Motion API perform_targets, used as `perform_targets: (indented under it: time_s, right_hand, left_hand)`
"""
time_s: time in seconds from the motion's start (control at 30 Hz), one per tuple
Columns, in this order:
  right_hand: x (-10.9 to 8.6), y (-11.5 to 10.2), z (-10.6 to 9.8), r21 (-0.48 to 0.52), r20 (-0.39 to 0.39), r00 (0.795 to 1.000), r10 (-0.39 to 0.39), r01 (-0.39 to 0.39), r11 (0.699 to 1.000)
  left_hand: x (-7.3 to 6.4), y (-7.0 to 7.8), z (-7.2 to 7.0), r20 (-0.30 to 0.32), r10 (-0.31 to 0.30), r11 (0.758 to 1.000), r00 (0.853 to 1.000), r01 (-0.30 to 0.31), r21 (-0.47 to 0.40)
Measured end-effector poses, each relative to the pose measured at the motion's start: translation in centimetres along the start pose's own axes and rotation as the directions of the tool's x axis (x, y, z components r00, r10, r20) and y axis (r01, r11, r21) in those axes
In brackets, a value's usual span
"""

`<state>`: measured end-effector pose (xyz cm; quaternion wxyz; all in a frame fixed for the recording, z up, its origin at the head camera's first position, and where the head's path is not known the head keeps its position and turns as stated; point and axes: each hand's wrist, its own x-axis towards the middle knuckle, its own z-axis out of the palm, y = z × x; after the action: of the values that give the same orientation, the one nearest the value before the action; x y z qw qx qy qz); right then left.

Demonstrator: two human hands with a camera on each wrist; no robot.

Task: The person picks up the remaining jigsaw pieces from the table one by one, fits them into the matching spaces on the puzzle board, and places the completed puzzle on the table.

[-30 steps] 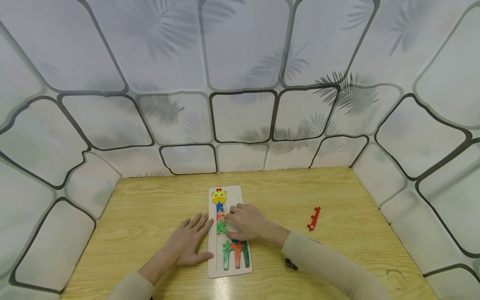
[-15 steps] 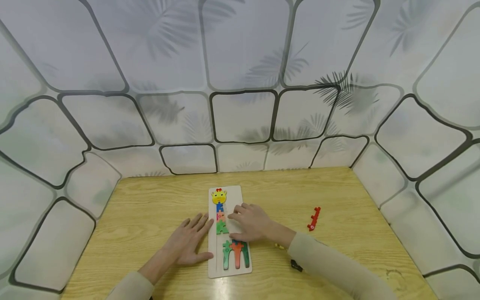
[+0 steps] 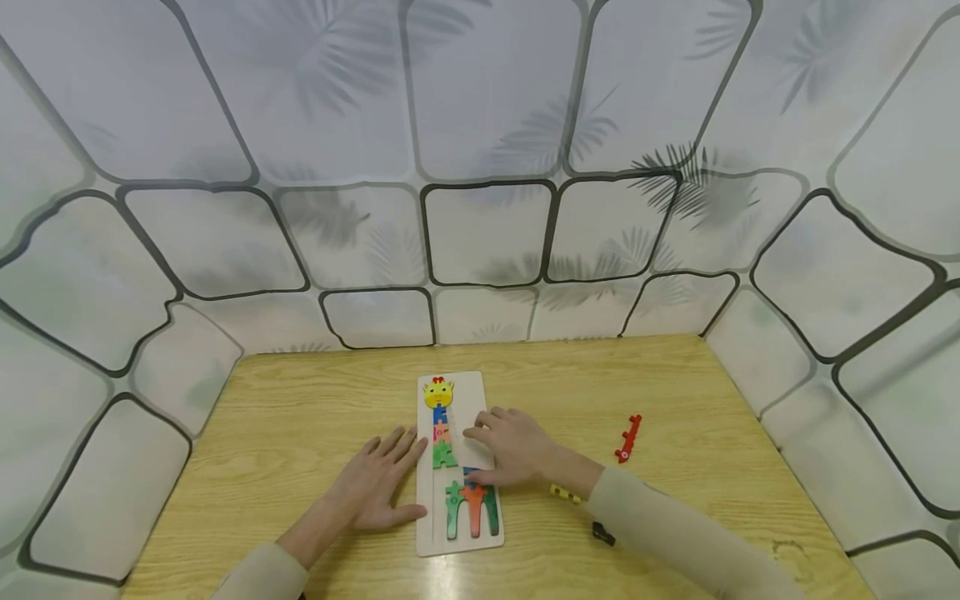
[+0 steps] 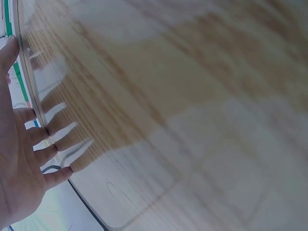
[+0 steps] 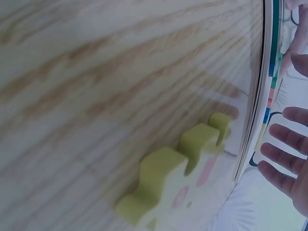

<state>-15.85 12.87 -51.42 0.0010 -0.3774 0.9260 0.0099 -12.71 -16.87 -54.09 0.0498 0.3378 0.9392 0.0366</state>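
Holding nothing, both hands are staying loose around the puzzle board [image 3: 467, 400] in the head view. On the board's left edge the left hand [image 3: 378, 483] is lying flat, its fingers spread and its index fingertip and thumb tip touching the rim. Over the board's right side the right hand [image 3: 517, 450] is reaching in with bent, relaxed fingers; whether they are touching the surface, I cannot tell. At the top of the board a yellow giraffe head [image 3: 438, 393] is sitting, and a blue neck piece [image 3: 440, 414], a pinkish piece [image 3: 441, 432] and a green piece [image 3: 444, 455] are running down below it. Near the board's bottom, three leg pieces [image 3: 475, 508] are standing in a row, with the right thumb partly covering a blue piece [image 3: 470, 477] just above them. Right of the board, a yellow piece [image 3: 565, 494] and a black object [image 3: 603, 533] are lying near the sleeve, a red piece [image 3: 628, 438] farther off.

From the left wrist, the left hand's extended fingers are showing along the board's edge, the table [image 4: 144, 96] mirroring them.

From the right wrist, the right hand's fingers are spreading slightly above the board, while the yellow piece is resting beside it, showing a pink marking.
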Motion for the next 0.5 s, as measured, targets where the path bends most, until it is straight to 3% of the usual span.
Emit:
perform_targets:
  time_s: [0.5]
  right_hand:
    - [-2.0, 0.8, -0.1, -0.003, 0.031, 0.999, 0.023, -0.023, 1.000]
  left_hand:
    - [0.0, 0.1, -0.2, 0.004, 0.002, 1.000, 1.000, -0.002, -0.002]
